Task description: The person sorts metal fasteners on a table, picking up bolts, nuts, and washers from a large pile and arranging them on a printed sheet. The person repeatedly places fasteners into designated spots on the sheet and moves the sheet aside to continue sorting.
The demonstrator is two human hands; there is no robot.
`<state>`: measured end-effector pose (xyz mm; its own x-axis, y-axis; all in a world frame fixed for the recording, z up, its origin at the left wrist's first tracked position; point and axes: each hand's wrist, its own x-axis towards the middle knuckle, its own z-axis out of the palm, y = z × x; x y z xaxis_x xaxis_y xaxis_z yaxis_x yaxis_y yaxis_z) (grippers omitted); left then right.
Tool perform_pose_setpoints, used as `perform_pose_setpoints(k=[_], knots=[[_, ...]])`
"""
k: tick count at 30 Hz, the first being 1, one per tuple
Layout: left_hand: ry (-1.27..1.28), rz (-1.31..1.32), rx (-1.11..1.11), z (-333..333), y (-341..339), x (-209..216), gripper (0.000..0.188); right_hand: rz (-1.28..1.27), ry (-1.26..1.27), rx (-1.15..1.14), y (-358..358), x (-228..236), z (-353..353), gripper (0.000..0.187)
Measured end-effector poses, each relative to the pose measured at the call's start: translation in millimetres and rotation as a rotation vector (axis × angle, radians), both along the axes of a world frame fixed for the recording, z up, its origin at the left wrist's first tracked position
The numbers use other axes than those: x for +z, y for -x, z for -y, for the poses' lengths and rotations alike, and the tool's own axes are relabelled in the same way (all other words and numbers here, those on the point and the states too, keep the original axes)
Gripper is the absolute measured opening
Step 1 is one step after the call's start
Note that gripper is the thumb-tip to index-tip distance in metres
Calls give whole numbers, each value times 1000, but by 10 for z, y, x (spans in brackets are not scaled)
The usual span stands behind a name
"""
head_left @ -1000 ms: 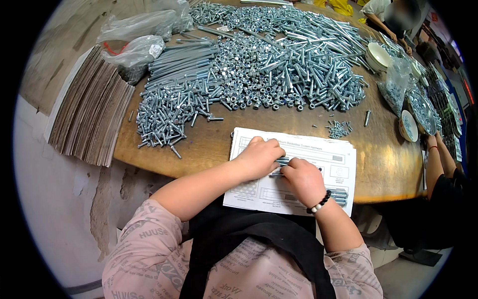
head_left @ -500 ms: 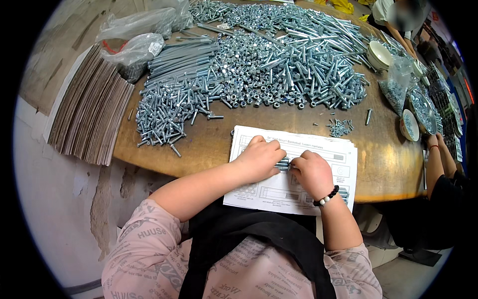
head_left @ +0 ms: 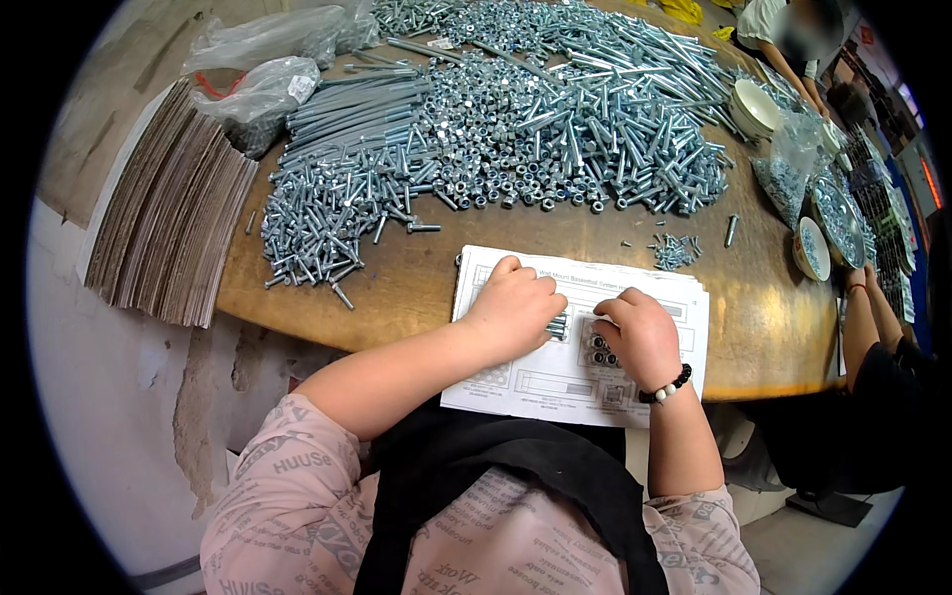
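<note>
A stack of printed hardware sheets [head_left: 476, 400] lies in front of me at the table's near edge. My left hand [head_left: 514, 309] rests over its upper middle, fingers closed round a few short silver bolts [head_left: 559, 325] whose ends stick out to the right. To the right of them my right hand [head_left: 643, 335], with a beaded bracelet at the wrist, hovers with thumb and forefinger apart. I see nothing between them. Several lock nuts [head_left: 599, 349] stand on the sheet by its thumb, partly covered by the hand.
Beyond the sheets spread heaps of bolts [head_left: 317, 213], lock nuts [head_left: 486, 139] and long bolts [head_left: 382, 104]. Small screws [head_left: 675, 251] lie closer. Stacked cardboard [head_left: 164, 213] and plastic bags [head_left: 263, 94] are left; bowls [head_left: 756, 109] and co-workers' arms [head_left: 865, 317] are right.
My right hand has drawn away to the right from the bolts, and the lock nuts beside it now show. My left hand has stayed on the bolts.
</note>
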<state>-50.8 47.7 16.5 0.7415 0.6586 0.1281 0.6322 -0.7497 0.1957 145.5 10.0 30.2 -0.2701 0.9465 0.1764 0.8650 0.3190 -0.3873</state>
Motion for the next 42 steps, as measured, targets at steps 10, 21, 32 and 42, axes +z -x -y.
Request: perform_pose_setpoints(k=[10, 21, 32, 42], knots=[[75, 183, 86, -283, 226, 115, 36, -98, 46, 27, 13, 54, -23, 13], [-82, -149, 830, -2259, 2091, -75, 20, -254, 126, 78, 28, 248, -95, 14], [206, -474, 667, -2374, 2091, 172, 35, -250, 130, 157, 214, 304, -220, 14], [28, -570, 495, -2305, 2030, 195, 25, -240, 142, 165, 216, 369, -227, 15]])
